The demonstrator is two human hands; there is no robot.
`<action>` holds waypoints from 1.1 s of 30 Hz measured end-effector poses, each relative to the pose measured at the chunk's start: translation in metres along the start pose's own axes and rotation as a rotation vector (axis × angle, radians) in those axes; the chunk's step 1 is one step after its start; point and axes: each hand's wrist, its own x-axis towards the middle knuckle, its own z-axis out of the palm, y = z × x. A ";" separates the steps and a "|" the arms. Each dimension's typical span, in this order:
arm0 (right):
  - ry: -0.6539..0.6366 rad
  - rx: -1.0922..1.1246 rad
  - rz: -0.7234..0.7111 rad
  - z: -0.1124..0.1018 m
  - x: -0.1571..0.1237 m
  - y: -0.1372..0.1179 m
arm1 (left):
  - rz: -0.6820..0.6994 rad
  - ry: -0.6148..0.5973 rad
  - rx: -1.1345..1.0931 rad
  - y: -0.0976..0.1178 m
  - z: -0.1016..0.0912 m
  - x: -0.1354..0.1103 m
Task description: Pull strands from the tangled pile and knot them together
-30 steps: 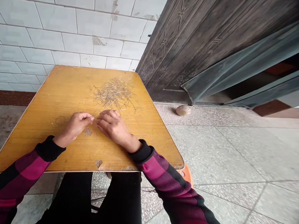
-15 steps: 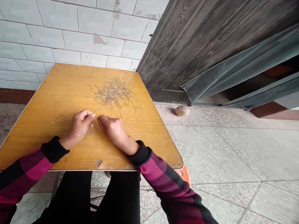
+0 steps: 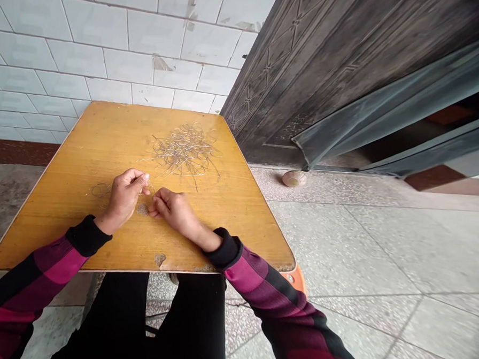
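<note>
My left hand (image 3: 125,196) is closed in a pinch above the wooden table (image 3: 106,124), holding a thin wire (image 3: 151,185). That wire runs down to my right hand (image 3: 173,209), whose fingers are also pressed together on it. The wire is so fine that its ends and full shape are hard to make out. Just beyond my hands lies a tangled pile of thin wires (image 3: 187,150), some grey and some shiny. A smaller loop of wire (image 3: 100,190) rests on the tabletop to the left of my left hand, partly hidden by it.
White wall tiles (image 3: 95,27) rise behind the table. A dark carved door (image 3: 276,95) stands at the right, with a greenish curtain (image 3: 346,131) beside it. A round pale object (image 3: 294,178) sits on the floor. Something orange (image 3: 298,281) shows under the table's right corner.
My right hand has moved a little down and towards my body, and my left hand slightly up. The gap between their fingertips is wider, with the wire showing across it.
</note>
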 end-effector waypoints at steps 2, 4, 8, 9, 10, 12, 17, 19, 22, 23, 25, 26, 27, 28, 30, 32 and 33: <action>0.001 0.107 0.048 0.003 -0.001 -0.001 | -0.016 0.017 -0.038 0.001 0.000 0.001; 0.013 0.205 0.097 0.006 -0.001 -0.002 | -0.016 0.034 -0.075 0.001 0.000 0.002; 0.014 0.407 0.187 0.010 0.002 0.001 | -0.002 0.060 -0.109 0.000 -0.001 0.004; 0.007 0.458 0.211 0.010 0.003 0.002 | -0.001 0.062 -0.112 0.000 -0.001 0.004; -0.001 0.508 0.235 0.011 0.004 0.003 | 0.000 0.063 -0.115 0.000 -0.001 0.004; -0.016 0.603 0.273 0.011 0.005 0.005 | 0.004 0.063 -0.120 -0.001 -0.001 0.004; -0.030 0.740 0.329 0.012 0.006 0.005 | 0.004 0.066 -0.138 0.000 0.000 0.004; -0.035 0.762 0.342 0.012 0.006 0.005 | -0.001 0.071 -0.139 0.001 0.000 0.004; -0.041 0.807 0.333 0.012 0.006 0.005 | -0.006 0.073 -0.129 0.002 0.000 0.004; -0.043 0.821 0.328 0.012 0.006 0.005 | -0.008 0.073 -0.127 0.002 0.000 0.004; -0.040 0.840 0.326 0.011 0.006 0.005 | -0.014 0.072 -0.125 0.002 0.000 0.005; -0.036 0.846 0.331 0.010 0.006 0.004 | -0.016 0.072 -0.126 0.002 0.000 0.005; -0.029 0.850 0.341 0.010 0.006 0.003 | -0.018 0.073 -0.130 0.003 0.000 0.006; -0.023 0.853 0.353 0.010 0.006 0.002 | -0.019 0.076 -0.137 0.003 0.000 0.006; -0.012 0.856 0.372 0.009 0.006 0.001 | -0.026 0.090 -0.155 0.004 -0.001 0.007; 0.006 0.857 0.382 0.010 0.007 0.000 | -0.039 0.102 -0.170 0.004 -0.001 0.008; 0.018 0.858 0.387 0.010 0.008 -0.001 | -0.044 0.105 -0.176 0.004 -0.002 0.009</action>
